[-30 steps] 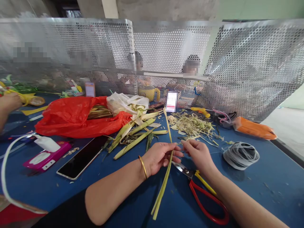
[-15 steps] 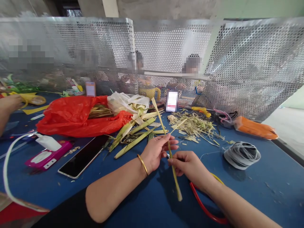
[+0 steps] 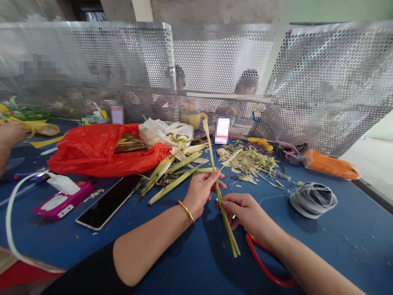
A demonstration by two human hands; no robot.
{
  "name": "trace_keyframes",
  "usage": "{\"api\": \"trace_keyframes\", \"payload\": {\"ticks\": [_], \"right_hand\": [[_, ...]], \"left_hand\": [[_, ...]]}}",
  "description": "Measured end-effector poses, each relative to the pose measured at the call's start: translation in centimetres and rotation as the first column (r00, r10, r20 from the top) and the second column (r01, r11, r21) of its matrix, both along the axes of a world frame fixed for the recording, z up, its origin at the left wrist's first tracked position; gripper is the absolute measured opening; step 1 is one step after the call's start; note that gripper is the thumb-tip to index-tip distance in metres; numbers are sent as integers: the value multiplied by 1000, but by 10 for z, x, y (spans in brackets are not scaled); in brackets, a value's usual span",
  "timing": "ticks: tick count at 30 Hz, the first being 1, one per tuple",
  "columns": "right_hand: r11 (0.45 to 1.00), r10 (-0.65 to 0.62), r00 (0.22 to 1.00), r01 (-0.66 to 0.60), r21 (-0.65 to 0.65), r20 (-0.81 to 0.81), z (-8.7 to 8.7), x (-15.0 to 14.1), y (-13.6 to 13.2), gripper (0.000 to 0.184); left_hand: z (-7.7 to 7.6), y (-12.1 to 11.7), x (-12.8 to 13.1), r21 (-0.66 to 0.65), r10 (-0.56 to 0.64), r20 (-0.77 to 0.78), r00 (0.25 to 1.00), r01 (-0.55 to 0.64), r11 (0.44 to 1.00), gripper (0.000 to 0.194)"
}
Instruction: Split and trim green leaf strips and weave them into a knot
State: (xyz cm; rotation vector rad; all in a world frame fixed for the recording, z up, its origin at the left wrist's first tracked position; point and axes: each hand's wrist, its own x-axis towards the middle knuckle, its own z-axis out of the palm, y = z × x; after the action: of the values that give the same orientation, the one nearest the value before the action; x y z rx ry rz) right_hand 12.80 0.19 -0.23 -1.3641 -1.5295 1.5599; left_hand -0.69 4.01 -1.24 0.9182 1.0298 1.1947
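Note:
My left hand (image 3: 204,186) pinches the middle of a folded strip of pale green plant leaf (image 3: 209,147), whose upper part points up and away. Lower down, my right hand (image 3: 241,208) has its thumb and fingers closed on the same strip, and two ends of it hang below toward me. A short side piece of leaf (image 3: 231,159) sticks out to the right above my fingers. Under my right hand lie scissors with red handles (image 3: 256,256); most of their blades are hidden. A thin thread runs from near my right hand to a spool of white thread (image 3: 313,200).
Left of my hands are corn-husk-like leaves (image 3: 175,180), a red plastic bag (image 3: 82,151), a phone (image 3: 106,205) and a magenta power strip (image 3: 66,205). Leaf scraps (image 3: 254,159) lie ahead. A perforated metal screen (image 3: 221,61) stands behind. Another person's hand (image 3: 12,133) is at far left.
The leaf strip has swung so its lower ends now point down to the right. My right hand has moved down from the thread onto the strip, covering more of the scissors.

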Motion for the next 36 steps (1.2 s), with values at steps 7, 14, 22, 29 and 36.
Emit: {"api": "trace_keyframes", "payload": {"ticks": [7,14,22,29,36], "right_hand": [[986,49,971,-85,146,235,1,-1,-9,31],[980,61,939,-121,159,338,-4,-4,-13,16],[994,-7,994,-5,111,106,27,26,0,15],[967,123,906,-201,155,404,18,57,16,12],[887,122,711,-391,245,692,9,57,16,22]], "left_hand": [[2,2,-1,-5,124,-21,992,-124,992,27],[2,6,-2,-55,186,-19,982,-186,981,26],[3,13,-11,-99,59,66,996,-52,994,22],[9,13,-14,-225,-84,258,963,145,964,20],[8,5,-6,-281,-70,381,922,188,941,19]]}}
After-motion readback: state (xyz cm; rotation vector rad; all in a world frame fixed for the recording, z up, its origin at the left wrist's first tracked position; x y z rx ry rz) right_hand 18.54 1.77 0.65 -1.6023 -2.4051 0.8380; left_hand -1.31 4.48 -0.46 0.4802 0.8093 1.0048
